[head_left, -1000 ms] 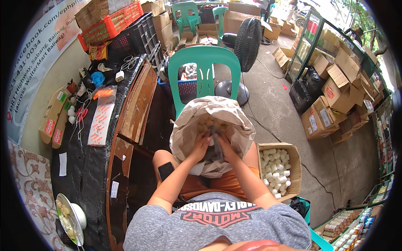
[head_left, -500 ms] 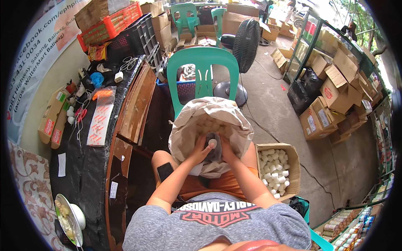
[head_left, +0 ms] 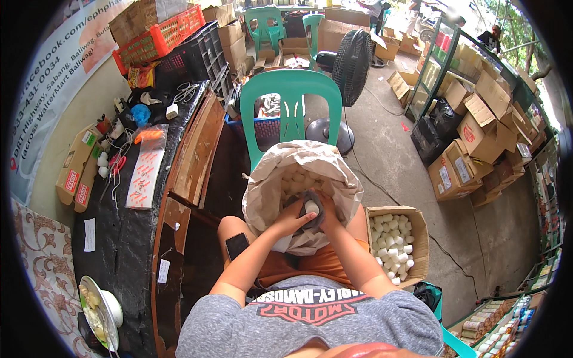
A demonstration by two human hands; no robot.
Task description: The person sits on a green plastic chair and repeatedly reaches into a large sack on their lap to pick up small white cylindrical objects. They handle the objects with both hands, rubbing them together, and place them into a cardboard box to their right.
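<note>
In my lap a large crumpled paper sack (head_left: pixel 346 164) leans open against the chair, with several pale rounded pieces (head_left: pixel 292 178) inside. Over its mouth, my left hand (head_left: pixel 290 219) and my right hand (head_left: pixel 327 213) close round a dark grey piece of sheet or cloth (head_left: pixel 310 225). A small whitish cylinder (head_left: pixel 311 207) sits in the middle of this grey wrap, its round end showing. My left thumb lies over the grey material beside the cylinder. The fingers of my right hand are partly hidden behind the wrap.
A cardboard box (head_left: pixel 422 244) of white cylinders (head_left: pixel 391 241) stands beside my right leg. Ahead is a green plastic chair (head_left: pixel 290 77), with a black fan (head_left: pixel 351 65) behind it. A phone (head_left: pixel 237 245) rests on my left thigh. A black-covered table (head_left: pixel 122 256) runs along the left.
The wrapped cylinder has shifted slightly right in my hands and tilted, and the grey material now opens more around it. Both hands still hold it over the sack.
</note>
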